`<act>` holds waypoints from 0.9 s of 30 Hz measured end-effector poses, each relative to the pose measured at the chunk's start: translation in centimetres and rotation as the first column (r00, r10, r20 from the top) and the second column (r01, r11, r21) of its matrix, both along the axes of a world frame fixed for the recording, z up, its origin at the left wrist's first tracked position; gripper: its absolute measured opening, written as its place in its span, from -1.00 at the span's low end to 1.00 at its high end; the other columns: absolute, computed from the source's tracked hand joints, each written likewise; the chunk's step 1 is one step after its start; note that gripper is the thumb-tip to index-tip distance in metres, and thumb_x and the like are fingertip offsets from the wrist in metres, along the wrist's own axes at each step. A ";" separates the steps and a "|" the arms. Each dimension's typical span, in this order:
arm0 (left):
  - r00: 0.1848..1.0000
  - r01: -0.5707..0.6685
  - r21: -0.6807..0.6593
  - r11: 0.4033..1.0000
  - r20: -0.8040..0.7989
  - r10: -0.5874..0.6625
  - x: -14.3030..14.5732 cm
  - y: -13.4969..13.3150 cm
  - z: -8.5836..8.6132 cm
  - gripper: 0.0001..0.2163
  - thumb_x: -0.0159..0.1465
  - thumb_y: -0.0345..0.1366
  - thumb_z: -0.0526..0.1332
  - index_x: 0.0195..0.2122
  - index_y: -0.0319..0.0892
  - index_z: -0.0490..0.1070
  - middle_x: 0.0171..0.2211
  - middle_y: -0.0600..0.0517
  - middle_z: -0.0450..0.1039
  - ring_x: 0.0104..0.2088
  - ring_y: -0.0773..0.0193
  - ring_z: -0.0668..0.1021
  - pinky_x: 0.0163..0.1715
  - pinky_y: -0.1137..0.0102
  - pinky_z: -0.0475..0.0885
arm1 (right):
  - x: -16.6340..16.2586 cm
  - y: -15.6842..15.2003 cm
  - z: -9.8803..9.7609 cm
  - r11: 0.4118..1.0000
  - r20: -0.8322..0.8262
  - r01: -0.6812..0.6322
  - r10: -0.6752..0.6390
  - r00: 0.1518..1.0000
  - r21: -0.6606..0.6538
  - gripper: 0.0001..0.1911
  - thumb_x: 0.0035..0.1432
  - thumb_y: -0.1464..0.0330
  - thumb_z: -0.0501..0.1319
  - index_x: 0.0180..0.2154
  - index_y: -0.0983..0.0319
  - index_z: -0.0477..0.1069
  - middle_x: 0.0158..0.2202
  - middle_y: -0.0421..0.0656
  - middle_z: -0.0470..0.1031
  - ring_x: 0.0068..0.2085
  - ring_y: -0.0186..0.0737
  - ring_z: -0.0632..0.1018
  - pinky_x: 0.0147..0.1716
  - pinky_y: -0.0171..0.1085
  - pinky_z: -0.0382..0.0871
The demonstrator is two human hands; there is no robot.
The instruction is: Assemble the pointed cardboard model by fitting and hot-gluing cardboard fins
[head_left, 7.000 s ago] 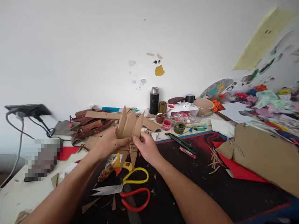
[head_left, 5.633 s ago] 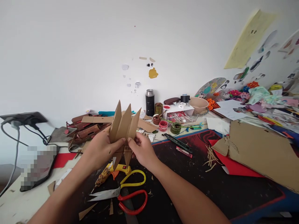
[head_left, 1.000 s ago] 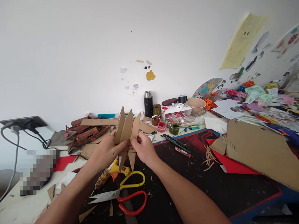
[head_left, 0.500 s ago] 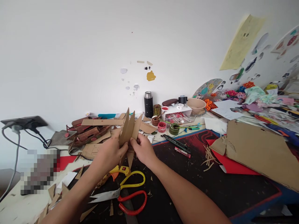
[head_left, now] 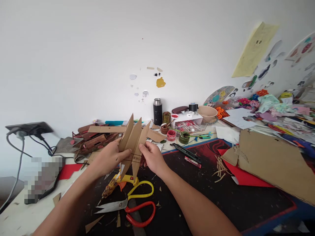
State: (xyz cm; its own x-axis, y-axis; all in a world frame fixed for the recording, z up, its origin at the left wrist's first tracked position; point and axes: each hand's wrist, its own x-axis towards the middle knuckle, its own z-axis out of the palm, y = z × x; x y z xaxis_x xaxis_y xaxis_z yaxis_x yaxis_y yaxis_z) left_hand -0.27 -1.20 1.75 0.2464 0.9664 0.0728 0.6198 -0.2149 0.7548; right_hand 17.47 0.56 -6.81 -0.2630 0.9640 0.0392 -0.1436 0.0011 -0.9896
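Scissors (head_left: 119, 205) lie nearest, on the dark mat (head_left: 209, 186); glue gun (head_left: 128, 179) just beyond. Cardboard (head_left: 134, 140), pleated, pointed at both ends, is held up between left hand (head_left: 110, 158) and right hand (head_left: 153, 157), each clamped on its own side; neither clearly nearer. Long axis close to upright, top leaning right. Farther back: red jar (head_left: 171, 135), green jar (head_left: 184, 137), then flask (head_left: 157, 113) near the wall (head_left: 73, 65).

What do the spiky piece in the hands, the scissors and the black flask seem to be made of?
Spiky piece: matte brown cardboard, judging by its folds and printed characters.
Scissors: grey metal blades with a dull sheen; smooth red and yellow handles, perhaps plastic-coated.
Flask: probably metal, given the shiny silver top; the speckled black body may be painted.
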 end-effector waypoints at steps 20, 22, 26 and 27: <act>0.955 -0.043 0.212 0.976 -0.277 0.102 2.3 -0.8 -1.3 -0.73 0.26 -0.22 0.08 -0.09 -0.15 0.45 -0.24 -0.09 0.61 -0.27 -0.04 0.63 -0.23 0.21 0.45 | 0.0 0.4 -0.9 0.956 0.253 0.175 -0.234 0.939 0.235 -0.72 0.35 0.21 0.16 -0.42 0.15 0.29 -0.53 -0.31 0.32 -0.46 -0.25 0.39 -0.45 -0.32 0.21; 0.963 -0.034 0.207 0.978 -0.253 0.087 2.4 -0.7 -1.3 -0.74 0.24 -0.21 0.09 -0.12 -0.15 0.45 -0.25 -0.08 0.61 -0.27 -0.04 0.63 -0.22 0.20 0.46 | 0.1 0.5 -1.0 0.959 0.250 0.174 -0.229 0.941 0.223 -0.75 0.36 0.21 0.16 -0.38 0.16 0.36 -0.50 -0.29 0.37 -0.43 -0.23 0.40 -0.41 -0.31 0.25; 0.980 -0.025 0.181 0.983 -0.191 0.060 2.4 -0.4 -1.5 -0.74 0.25 -0.19 0.08 -0.14 -0.15 0.46 -0.23 -0.07 0.62 -0.21 -0.05 0.64 -0.17 0.20 0.48 | 0.3 0.6 -1.2 0.962 0.246 0.175 -0.225 0.943 0.209 -0.75 0.36 0.19 0.16 -0.35 0.17 0.39 -0.49 -0.28 0.40 -0.42 -0.22 0.41 -0.39 -0.31 0.26; 0.982 -0.026 0.173 0.985 -0.179 0.057 2.4 -0.3 -1.6 -0.73 0.25 -0.18 0.08 -0.13 -0.16 0.47 -0.21 -0.08 0.62 -0.20 -0.05 0.64 -0.16 0.19 0.48 | 0.3 0.7 -1.3 0.961 0.240 0.177 -0.227 0.944 0.213 -0.75 0.35 0.19 0.16 -0.35 0.17 0.39 -0.49 -0.28 0.41 -0.41 -0.22 0.40 -0.39 -0.31 0.26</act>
